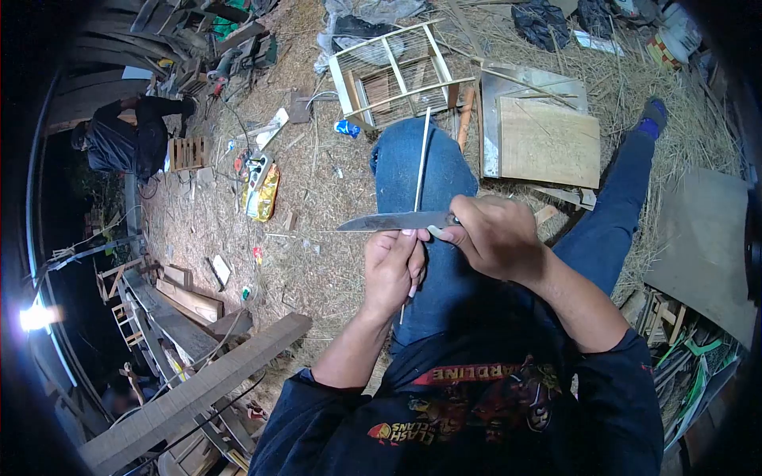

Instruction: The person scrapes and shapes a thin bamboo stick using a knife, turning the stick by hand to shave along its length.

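Observation:
My right hand [496, 234] is closed around the handle of a knife [389, 223], whose long blade points left. The blade lies across a thin, pale wooden stick [424, 159]. Just below the blade, my left hand [390, 270] pinches the stick between thumb and fingers. The stick runs up over my jeans-covered knee [397, 166], and its lower end shows beneath my left hand. Part of the knife's handle is hidden inside my right fist.
Ahead of my knee stands a slatted wooden cage frame [401, 71]. Wooden boards [548, 139] lie to its right. A yellow foil packet [262, 194] rests among shavings on the left, near a long plank [198, 389]. Another person [131, 143] sits at far left.

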Demonstrator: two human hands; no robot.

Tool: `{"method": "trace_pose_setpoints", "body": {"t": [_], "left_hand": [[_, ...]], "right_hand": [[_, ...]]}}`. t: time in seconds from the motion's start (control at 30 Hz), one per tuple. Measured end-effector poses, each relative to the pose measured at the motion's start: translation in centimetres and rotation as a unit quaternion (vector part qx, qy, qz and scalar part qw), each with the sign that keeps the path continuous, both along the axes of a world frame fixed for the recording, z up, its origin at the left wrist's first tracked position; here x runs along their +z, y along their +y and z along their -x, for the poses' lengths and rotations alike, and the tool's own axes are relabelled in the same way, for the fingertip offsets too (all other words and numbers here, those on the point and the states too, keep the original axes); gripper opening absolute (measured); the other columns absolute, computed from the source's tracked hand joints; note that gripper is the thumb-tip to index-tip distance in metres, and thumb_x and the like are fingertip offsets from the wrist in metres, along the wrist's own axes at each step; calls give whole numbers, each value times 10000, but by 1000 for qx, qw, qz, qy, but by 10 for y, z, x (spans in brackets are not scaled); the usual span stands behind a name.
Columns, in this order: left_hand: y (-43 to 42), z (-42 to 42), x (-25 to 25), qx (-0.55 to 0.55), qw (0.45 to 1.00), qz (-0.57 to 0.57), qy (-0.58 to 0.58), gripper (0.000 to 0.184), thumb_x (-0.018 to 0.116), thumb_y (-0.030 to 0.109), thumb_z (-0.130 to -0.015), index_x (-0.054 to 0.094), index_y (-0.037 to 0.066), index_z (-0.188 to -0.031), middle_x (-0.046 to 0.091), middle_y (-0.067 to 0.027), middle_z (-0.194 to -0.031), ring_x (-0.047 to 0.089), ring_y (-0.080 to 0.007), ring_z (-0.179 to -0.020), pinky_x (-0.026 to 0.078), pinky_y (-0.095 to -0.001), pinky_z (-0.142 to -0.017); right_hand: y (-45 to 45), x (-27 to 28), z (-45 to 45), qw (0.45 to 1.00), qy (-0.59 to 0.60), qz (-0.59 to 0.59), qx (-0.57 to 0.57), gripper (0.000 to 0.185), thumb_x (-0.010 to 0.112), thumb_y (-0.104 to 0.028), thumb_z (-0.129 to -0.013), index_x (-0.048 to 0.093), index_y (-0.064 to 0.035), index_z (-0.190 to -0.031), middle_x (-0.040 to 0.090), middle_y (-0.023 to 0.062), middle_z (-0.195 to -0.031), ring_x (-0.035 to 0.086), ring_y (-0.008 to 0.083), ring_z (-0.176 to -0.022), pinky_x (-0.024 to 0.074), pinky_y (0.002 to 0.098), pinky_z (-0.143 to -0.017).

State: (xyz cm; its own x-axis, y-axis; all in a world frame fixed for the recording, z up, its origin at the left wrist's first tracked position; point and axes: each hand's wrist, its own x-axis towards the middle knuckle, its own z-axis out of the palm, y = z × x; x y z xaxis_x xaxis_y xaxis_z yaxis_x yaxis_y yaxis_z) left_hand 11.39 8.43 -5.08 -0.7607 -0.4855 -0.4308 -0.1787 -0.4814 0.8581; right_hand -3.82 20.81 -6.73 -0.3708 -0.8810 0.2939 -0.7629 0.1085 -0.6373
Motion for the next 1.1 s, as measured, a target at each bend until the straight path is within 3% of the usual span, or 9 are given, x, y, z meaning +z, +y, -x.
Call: {"method": "trace_pose_setpoints", "body": {"t": [0.4,0.87,1.1], "left_hand": [[2,4,4,-1,999,-43,-6,269,429,228,-1062,528,38,-899,364,33,-478,293,-58,-334,274,-220,-329],[-7,5,-2,-6,993,-116,10,212,416,196,-1045,507,58,-912,351,45,-470,279,-69,-291,263,-223,-311],[-5,5,1,-17,994,-108,0,209,417,188,-1043,506,54,-910,353,45,-468,281,-70,-288,262,-226,-308]], "right_hand": [[-1,-6,11,999,40,-2,9,321,641,-361,-891,507,-83,-804,624,111,-665,661,299,-613,504,408,-502],[2,-20,34,995,59,-51,-67,324,621,-380,-902,519,-86,-812,624,89,-666,649,289,-600,481,411,-489],[-2,-12,31,996,65,-33,-41,329,597,-399,-921,528,-94,-819,627,91,-650,655,286,-593,491,406,-492]]}}
